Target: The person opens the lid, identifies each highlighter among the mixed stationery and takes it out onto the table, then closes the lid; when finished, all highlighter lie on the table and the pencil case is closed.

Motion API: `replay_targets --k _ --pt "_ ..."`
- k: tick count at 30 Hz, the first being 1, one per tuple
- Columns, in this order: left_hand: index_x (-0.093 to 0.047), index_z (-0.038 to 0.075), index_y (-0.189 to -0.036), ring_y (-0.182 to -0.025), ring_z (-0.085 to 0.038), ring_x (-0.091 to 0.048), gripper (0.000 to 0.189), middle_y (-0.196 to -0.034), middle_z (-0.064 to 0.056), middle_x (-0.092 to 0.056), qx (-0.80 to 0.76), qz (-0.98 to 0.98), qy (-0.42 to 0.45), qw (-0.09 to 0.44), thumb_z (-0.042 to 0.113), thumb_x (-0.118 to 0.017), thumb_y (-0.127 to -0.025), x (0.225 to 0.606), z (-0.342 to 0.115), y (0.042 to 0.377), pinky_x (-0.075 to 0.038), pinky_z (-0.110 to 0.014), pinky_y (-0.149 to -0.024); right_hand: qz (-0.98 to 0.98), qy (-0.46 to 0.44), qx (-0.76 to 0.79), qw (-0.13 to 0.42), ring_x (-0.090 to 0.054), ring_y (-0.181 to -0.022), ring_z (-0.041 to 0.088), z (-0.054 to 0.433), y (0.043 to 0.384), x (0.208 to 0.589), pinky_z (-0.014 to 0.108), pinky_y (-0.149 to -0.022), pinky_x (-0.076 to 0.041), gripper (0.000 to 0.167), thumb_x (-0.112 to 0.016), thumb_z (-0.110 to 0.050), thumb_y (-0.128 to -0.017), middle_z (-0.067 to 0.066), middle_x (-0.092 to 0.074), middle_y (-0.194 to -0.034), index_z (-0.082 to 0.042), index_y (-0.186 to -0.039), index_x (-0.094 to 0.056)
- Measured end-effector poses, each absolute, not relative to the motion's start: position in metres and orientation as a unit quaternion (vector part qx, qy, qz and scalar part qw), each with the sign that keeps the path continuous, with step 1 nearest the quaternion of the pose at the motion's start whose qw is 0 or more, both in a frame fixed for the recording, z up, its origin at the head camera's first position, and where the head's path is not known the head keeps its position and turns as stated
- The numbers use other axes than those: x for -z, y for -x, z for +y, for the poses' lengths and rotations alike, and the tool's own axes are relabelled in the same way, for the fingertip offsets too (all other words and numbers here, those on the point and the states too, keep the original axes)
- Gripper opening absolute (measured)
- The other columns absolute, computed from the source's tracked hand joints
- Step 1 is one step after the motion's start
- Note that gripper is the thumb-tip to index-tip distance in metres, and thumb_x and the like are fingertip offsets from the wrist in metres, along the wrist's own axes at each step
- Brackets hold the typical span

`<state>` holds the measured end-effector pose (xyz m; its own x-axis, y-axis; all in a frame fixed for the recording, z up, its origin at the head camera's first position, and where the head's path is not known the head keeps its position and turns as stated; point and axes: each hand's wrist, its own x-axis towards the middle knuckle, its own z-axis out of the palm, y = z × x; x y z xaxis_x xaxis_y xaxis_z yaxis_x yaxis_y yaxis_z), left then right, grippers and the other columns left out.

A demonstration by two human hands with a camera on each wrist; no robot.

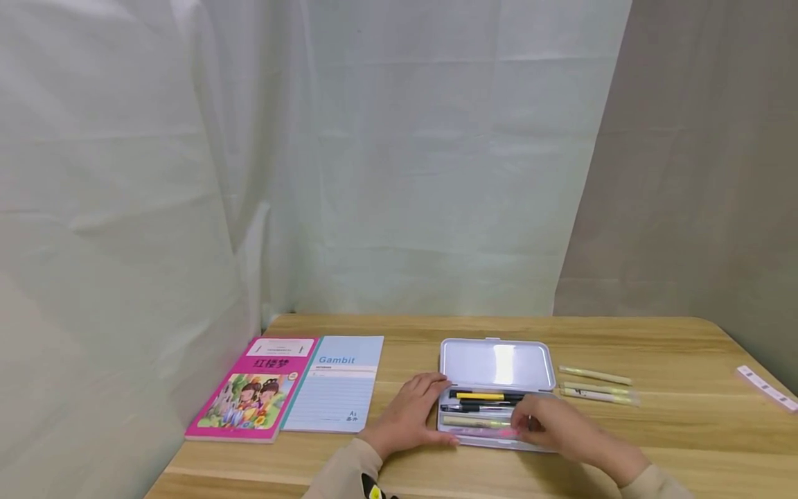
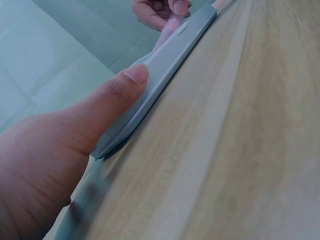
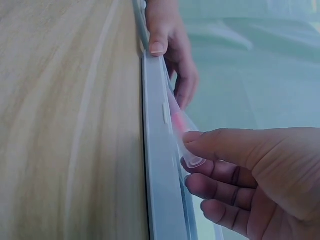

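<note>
A pale pencil case (image 1: 444,438) lies on the table with its lid (image 1: 474,362) raised at the back. My left hand (image 1: 408,410) grips the left end of the case; the thumb (image 2: 117,95) lies along its front edge. Between thumb and fingers, my right hand (image 1: 557,428) pinches the clear end of a pink pen (image 3: 178,120), which is tilted over the case's front rim. Behind it in the case are a cream pen (image 1: 474,421), black pens (image 1: 467,407) and a yellow-and-black pen (image 1: 480,396). My right fingers partly cover the right end of the case.
Right of the case lie cream pens (image 1: 595,375) on the wooden table (image 1: 686,430). A pink-and-white strip (image 1: 767,389) sits near the right edge. To the left are a pink book (image 1: 215,431) and a blue notebook (image 1: 339,395). Pale curtains (image 1: 436,173) hang behind.
</note>
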<state>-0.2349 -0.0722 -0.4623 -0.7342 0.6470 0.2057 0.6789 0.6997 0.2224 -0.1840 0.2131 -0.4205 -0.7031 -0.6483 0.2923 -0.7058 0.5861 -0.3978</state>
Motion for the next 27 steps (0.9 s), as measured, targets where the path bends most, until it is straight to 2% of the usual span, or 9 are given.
replay_targets --k 7,27 --pt "-0.042 0.015 -0.143 -0.135 -0.02 -0.04 0.096 -0.146 0.0 -0.042 0.147 -0.92 0.36 0.057 0.075 -0.063 -0.072 0.459 -0.073 0.234 -0.034 -0.039 -0.116 -0.896 -0.354 -0.26 0.061 -0.047 -0.07 -0.008 0.217 0.182 0.413 0.017 -0.057 -0.047 0.013 -0.073 -0.004 -0.08 -0.014 -0.058 -0.076 -0.015 -0.082 -0.066" --pt "-0.041 0.016 -0.144 -0.137 -0.02 -0.037 0.096 -0.148 0.001 -0.041 0.146 -0.922 0.356 0.042 0.076 -0.061 -0.072 0.461 -0.073 0.234 -0.032 -0.04 -0.117 -0.877 -0.338 -0.313 0.136 -0.045 -0.07 -0.011 0.239 0.173 0.417 0.015 -0.053 -0.047 0.014 -0.073 -0.005 -0.08 -0.014 -0.056 -0.077 -0.016 -0.084 -0.067"
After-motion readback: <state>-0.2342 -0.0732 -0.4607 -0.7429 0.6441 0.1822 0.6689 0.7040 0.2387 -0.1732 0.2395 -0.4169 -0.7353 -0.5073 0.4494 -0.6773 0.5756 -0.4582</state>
